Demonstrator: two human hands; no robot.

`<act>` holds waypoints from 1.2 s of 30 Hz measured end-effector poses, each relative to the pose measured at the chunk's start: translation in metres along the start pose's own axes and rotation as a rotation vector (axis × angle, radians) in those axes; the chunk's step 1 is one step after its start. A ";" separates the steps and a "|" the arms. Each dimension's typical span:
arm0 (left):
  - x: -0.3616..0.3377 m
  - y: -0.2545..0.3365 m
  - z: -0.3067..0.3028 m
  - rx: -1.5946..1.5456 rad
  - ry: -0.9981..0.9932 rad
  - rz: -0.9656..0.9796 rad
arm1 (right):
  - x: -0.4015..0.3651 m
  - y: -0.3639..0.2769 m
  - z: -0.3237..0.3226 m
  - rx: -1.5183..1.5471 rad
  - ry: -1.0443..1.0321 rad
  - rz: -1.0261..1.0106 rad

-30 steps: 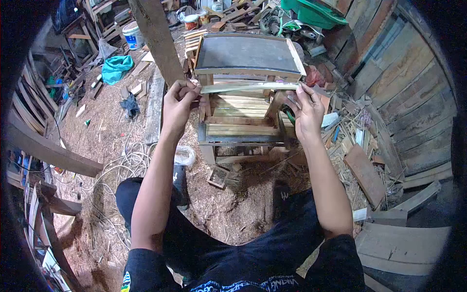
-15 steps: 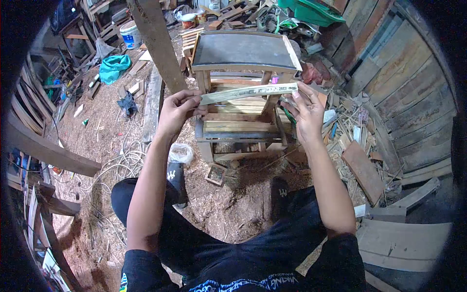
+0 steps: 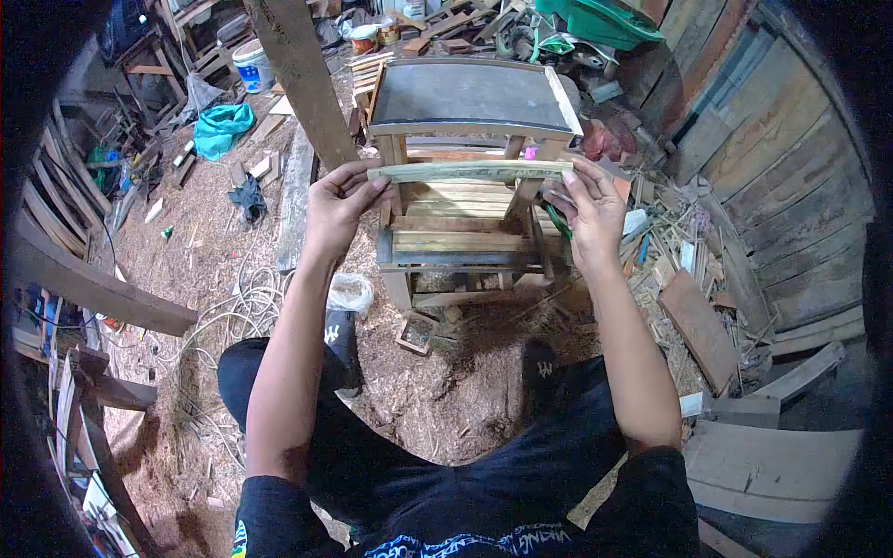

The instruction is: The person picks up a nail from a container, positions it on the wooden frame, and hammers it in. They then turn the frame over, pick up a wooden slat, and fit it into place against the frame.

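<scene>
A thin pale wooden strip [image 3: 470,171] with dark marks along its face stretches level between my two hands. My left hand [image 3: 342,206] pinches its left end between thumb and fingers. At the other end, my right hand [image 3: 593,209] grips the strip with thumb and forefinger. Something green [image 3: 558,219] shows beside the right palm; what it is I cannot make out. Just behind the strip stands a wooden frame [image 3: 400,290] with slats across it and a dark panel [image 3: 470,96] on top. Whether the strip touches the frame cannot be told.
A wooden post [image 3: 302,84] leans at the frame's left. Coiled cable [image 3: 246,307] lies on the sawdust floor. A small wooden box [image 3: 415,333] and a clear plastic bag [image 3: 350,293] sit near my feet. Scrap wood [image 3: 698,330] is piled right, beside a plank wall [image 3: 791,186].
The strip's left end has risen, so it now lies more level, and its face has turned. My left hand has lifted slightly; both hands keep their hold. The whole view has shifted a little.
</scene>
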State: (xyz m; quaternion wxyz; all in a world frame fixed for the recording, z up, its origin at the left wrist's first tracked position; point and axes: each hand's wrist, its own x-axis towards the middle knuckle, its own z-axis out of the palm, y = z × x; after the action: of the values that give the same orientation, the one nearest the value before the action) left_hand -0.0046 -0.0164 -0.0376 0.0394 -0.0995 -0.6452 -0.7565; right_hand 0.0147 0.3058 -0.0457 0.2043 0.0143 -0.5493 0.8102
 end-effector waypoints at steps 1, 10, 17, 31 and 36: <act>0.001 0.000 0.001 -0.031 0.011 0.018 | 0.001 0.000 0.001 -0.007 0.013 0.003; 0.013 -0.006 0.007 -0.136 0.055 0.106 | 0.006 0.008 0.014 -0.012 0.048 -0.006; 0.017 -0.006 0.013 -0.141 0.071 0.079 | 0.010 0.011 0.013 -0.035 0.056 -0.002; 0.020 -0.007 0.020 -0.205 0.098 0.113 | 0.014 0.010 0.016 0.068 0.091 0.016; 0.021 -0.010 0.023 -0.200 0.174 0.117 | 0.016 0.015 0.017 0.110 0.098 -0.030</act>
State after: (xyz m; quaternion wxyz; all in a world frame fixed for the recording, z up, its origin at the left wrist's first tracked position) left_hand -0.0250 0.0092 -0.0400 0.1290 -0.0743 -0.5537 -0.8193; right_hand -0.0085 0.2913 -0.0486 0.2418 -0.0057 -0.4928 0.8358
